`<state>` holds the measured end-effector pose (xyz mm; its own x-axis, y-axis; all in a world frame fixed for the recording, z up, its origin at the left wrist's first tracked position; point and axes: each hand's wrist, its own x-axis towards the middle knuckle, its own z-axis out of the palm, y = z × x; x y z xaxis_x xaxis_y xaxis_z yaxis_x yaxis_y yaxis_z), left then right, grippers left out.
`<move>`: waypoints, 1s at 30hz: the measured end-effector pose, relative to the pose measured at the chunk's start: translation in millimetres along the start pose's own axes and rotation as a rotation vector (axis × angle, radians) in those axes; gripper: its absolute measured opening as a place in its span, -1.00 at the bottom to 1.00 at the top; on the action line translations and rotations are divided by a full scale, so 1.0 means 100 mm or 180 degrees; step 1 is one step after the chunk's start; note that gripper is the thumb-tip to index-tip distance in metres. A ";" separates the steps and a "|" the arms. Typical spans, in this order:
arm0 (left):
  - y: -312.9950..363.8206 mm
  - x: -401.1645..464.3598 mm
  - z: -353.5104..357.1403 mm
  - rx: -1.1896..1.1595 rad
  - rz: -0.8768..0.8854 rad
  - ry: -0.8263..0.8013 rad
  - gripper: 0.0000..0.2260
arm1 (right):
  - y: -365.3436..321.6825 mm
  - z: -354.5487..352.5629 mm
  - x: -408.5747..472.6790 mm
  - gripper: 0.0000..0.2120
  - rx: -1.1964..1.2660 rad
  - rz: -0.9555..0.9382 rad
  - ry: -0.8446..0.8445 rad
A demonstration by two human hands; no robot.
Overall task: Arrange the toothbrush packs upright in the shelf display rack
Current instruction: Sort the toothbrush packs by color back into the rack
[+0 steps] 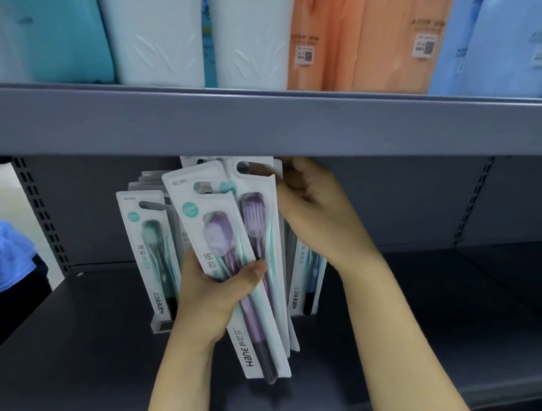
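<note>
My left hand (214, 296) grips a tilted bundle of white toothbrush packs (221, 237) with purple and teal brushes, thumb across the front. My right hand (313, 210) pinches the top right edge of the rear pack (256, 181) in that bundle, just under the upper shelf lip. Behind them a small display rack (160, 326) stands on the grey shelf. Its left row holds upright packs with teal brushes (148, 249). More upright packs (306, 281) show to the right, partly hidden by my hands.
The upper shelf's grey front edge (260, 122) hangs low over the packs. On it stand teal, white, orange and blue wrapped goods (350, 39). The lower shelf floor (452, 322) is dark grey. A person's blue clothing (7, 254) shows at far left.
</note>
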<state>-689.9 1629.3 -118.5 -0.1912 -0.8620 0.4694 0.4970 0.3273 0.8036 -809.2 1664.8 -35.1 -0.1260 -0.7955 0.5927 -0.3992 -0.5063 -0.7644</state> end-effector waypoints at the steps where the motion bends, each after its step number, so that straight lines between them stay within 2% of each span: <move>1: 0.00 0.01 0.01 0.0022 0.0015 -0.0011 -0.70 | 0.01 -0.01 0.00 -0.82 0.0017 0.0057 0.0008; 6: -0.02 0.08 -0.01 0.0074 -0.0061 0.0058 -0.64 | 0.08 -0.11 0.00 -0.83 0.0302 0.0242 0.0105; 9: -0.01 0.12 -0.08 0.0095 -0.0050 0.0062 -0.54 | 0.11 -0.20 0.00 -0.84 0.0437 0.0378 0.0299; 12: 0.00 0.14 -0.17 0.0166 -0.0072 0.0013 -0.54 | 0.16 -0.26 0.01 -0.92 0.0140 0.0392 0.0331; 17: 0.01 0.19 -0.34 0.0160 -0.0113 -0.0159 -0.63 | 0.23 -0.20 0.03 -0.90 -0.0400 0.0258 0.0407; 20: 0.02 0.21 -0.45 0.0060 -0.0150 -0.0143 -0.54 | 0.21 -0.10 0.08 -0.89 -0.0625 0.0151 0.0453; 22: 0.02 0.22 -0.54 0.0050 -0.0143 -0.0194 -0.60 | 0.19 -0.05 0.12 -0.87 -0.0775 0.0079 0.0436; 26: 0.05 0.25 -0.74 -0.0072 -0.0075 -0.0310 -0.59 | 0.13 0.05 0.20 -0.88 -0.0916 -0.0042 0.0402; 30: 0.15 0.24 -0.92 -0.0347 -0.0013 -0.0475 -0.69 | 0.12 0.17 0.28 -0.88 -0.0960 -0.0105 0.0372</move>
<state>-609.7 1577.8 -128.6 -0.3129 -0.7935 0.5220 0.5832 0.2732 0.7650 -802.4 1631.3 -32.1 -0.2050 -0.7278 0.6544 -0.6537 -0.3957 -0.6450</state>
